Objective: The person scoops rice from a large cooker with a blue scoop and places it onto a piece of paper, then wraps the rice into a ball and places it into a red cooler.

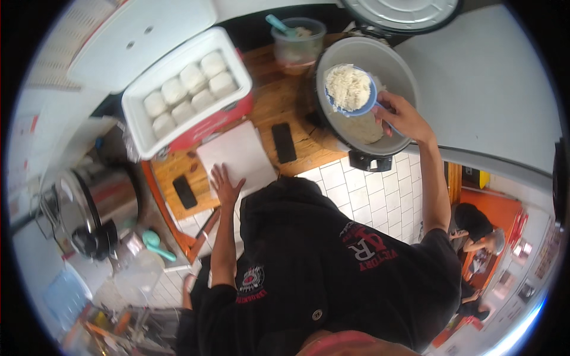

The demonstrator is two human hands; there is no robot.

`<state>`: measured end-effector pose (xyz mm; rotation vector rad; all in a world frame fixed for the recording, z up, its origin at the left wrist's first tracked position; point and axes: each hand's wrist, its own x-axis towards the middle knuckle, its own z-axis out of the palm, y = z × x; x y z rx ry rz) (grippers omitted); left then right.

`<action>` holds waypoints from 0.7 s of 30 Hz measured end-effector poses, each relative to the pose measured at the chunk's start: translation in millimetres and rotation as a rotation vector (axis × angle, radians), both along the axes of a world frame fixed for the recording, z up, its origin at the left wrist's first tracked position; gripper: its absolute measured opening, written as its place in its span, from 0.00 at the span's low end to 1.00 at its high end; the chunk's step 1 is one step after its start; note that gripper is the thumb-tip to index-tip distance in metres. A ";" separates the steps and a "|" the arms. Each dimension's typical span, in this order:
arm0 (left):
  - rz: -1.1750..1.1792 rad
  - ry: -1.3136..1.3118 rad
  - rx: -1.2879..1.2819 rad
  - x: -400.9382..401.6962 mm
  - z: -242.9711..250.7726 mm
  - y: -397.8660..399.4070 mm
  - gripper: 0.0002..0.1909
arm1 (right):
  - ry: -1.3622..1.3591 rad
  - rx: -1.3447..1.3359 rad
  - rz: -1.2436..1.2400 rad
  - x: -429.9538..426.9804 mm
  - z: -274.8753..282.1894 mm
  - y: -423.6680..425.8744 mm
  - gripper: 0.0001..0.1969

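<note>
My right hand [403, 116] grips the handle of a blue scoop [373, 99] heaped with white rice [348, 87]. The scoop is over the mouth of a large rice cooker pot [403, 66], where more rice [363, 129] lies at the bottom. With fingers spread, my left hand [227, 186] rests on the lower left part of a stack of white paper sheets [238, 151] on the wooden table [303, 167]. Beyond the paper stands a red cooler box [213, 120] with a white lining, holding several white wrapped bundles [192, 79].
Two dark phones [284, 143] [184, 191] flank the paper. A clear tub [297, 46] with a teal spoon [280, 25] stands behind. The cooker's raised lid [403, 11] is at the top. Another cooker [95, 200] sits left; people [476, 229] are at right.
</note>
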<state>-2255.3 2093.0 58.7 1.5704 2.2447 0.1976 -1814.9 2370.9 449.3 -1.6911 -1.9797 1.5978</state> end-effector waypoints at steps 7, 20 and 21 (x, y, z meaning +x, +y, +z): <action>-0.085 0.052 -0.061 -9.3 34.0 7.0 0.64 | 0.683 -0.757 -0.262 -127.1 -122.0 -107.9 0.16; -0.192 -0.040 0.006 -40.9 28.9 2.4 0.70 | 0.079 0.093 -0.236 -275.0 -331.1 -195.9 0.23; -0.159 -0.046 0.037 -41.0 25.4 0.0 0.71 | -0.140 0.666 0.050 -284.0 -330.8 -199.5 0.27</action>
